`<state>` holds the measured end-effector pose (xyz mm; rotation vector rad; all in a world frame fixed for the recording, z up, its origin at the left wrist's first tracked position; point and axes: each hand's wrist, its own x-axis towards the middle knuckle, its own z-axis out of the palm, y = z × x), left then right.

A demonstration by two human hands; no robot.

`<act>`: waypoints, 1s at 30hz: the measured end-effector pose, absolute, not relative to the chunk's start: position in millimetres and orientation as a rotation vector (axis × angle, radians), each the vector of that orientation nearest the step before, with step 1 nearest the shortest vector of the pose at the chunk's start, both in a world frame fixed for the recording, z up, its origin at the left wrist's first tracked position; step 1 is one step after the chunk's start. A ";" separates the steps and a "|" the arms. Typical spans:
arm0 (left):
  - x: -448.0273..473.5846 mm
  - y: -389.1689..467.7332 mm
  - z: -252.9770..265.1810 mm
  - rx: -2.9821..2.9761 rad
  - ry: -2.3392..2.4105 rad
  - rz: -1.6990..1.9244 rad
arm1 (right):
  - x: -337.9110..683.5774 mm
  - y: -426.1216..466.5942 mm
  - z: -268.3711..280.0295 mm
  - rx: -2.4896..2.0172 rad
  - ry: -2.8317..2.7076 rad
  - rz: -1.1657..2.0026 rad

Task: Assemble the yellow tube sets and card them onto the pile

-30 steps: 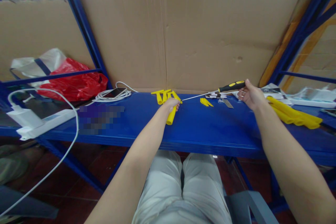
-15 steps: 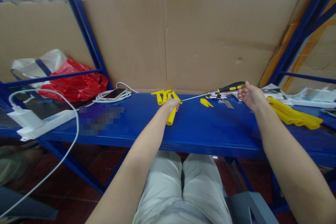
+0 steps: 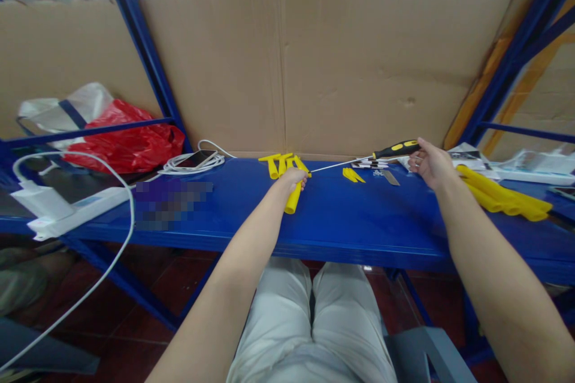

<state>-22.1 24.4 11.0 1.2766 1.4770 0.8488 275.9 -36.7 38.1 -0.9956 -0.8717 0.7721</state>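
Note:
My left hand [image 3: 294, 179] is closed around a yellow plastic part [image 3: 293, 200] with a tube-like body, low over the blue tabletop. My right hand [image 3: 430, 161] pinches the end of a black and yellow screwdriver [image 3: 397, 148]. The screwdriver's long shaft runs left, its tip meeting the yellow part beside my left fingers. How far the tip goes in is hidden. Behind my left hand lie several similar yellow parts [image 3: 273, 166]. Small flat yellow pieces [image 3: 353, 175] lie below the shaft, near some tiny screws [image 3: 377, 173] and a flat metal piece [image 3: 390, 178].
Several yellow tubes [image 3: 507, 194] lie right of my right forearm. On the left are a white power strip [image 3: 85, 209], a coiled white cable [image 3: 173, 166], a phone [image 3: 197, 159] and a red plastic bag [image 3: 130, 137]. Cardboard [image 3: 350, 72] walls off the back between blue posts.
My right fingers have shifted slightly on the screwdriver handle's end. The left hand, yellow part and screwdriver shaft look the same.

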 end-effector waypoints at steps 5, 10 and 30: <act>-22.2 26.7 9.6 1.281 1.481 0.850 | 276.3 -35.7 36.2 -0.989 -0.918 0.739; -22.1 27.7 8.7 1.284 1.484 0.854 | 276.6 -36.6 37.6 -0.984 -0.888 0.766; -21.5 25.7 9.8 1.302 1.491 0.842 | 275.6 -34.1 38.3 -0.972 -0.853 0.781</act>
